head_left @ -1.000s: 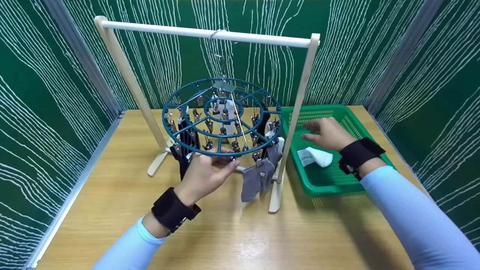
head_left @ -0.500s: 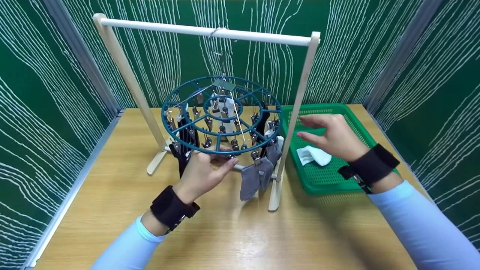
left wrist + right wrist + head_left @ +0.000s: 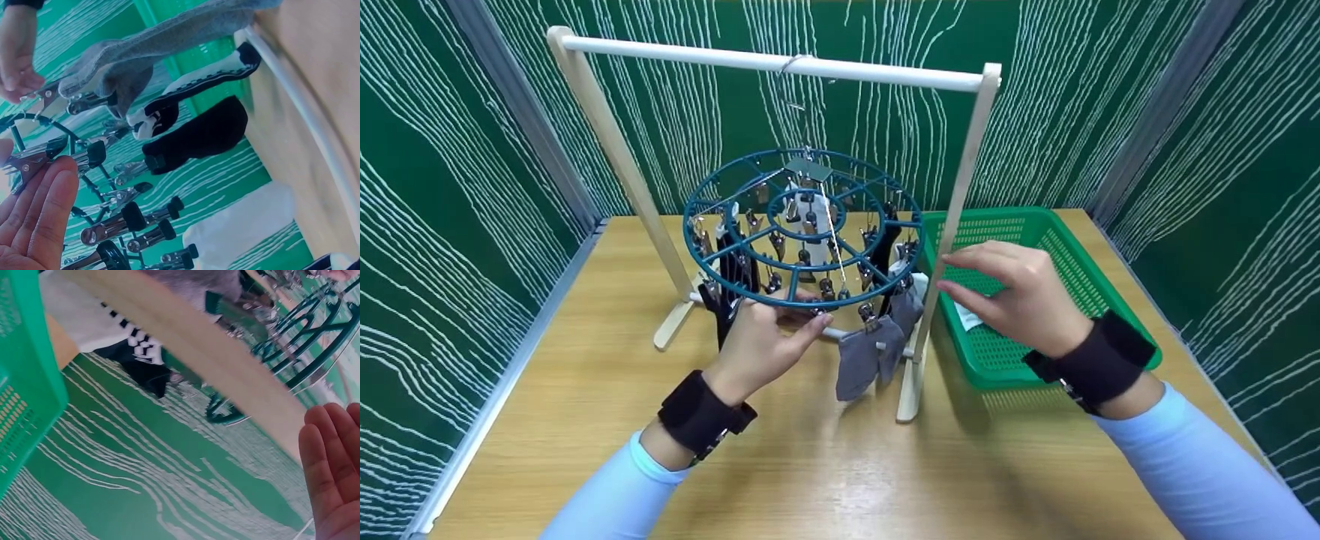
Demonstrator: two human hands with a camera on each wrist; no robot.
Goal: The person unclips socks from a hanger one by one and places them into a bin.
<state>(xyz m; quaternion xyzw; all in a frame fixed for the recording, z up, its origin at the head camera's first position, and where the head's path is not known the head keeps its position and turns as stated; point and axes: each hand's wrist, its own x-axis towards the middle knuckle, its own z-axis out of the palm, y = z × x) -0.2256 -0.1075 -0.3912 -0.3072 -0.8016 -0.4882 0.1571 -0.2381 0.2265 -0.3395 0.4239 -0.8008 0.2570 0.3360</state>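
Observation:
A round teal clip hanger (image 3: 802, 225) hangs from a wooden rack's top bar (image 3: 765, 64). Several socks are clipped to it: a grey sock (image 3: 861, 358) at the front, black socks (image 3: 731, 274) at the left. My left hand (image 3: 806, 311) holds the hanger's front rim between thumb and fingers. In the left wrist view its fingers (image 3: 45, 214) lie beside metal clips (image 3: 107, 228), with the grey sock (image 3: 169, 39) above. My right hand (image 3: 952, 274) hovers open and holds nothing, just right of the rack's right post (image 3: 952, 225). Its fingers (image 3: 334, 461) show flat.
A green mesh basket (image 3: 1057, 247) stands on the wooden table (image 3: 810, 465) at the right. A bit of white sock (image 3: 966, 319) shows in it under my right hand. Green patterned walls close in the table on three sides.
My right hand has drawn back from over the basket and moved left toward the rack's right post, now covering most of the white sock. The left hand has stayed on the hanger rim.

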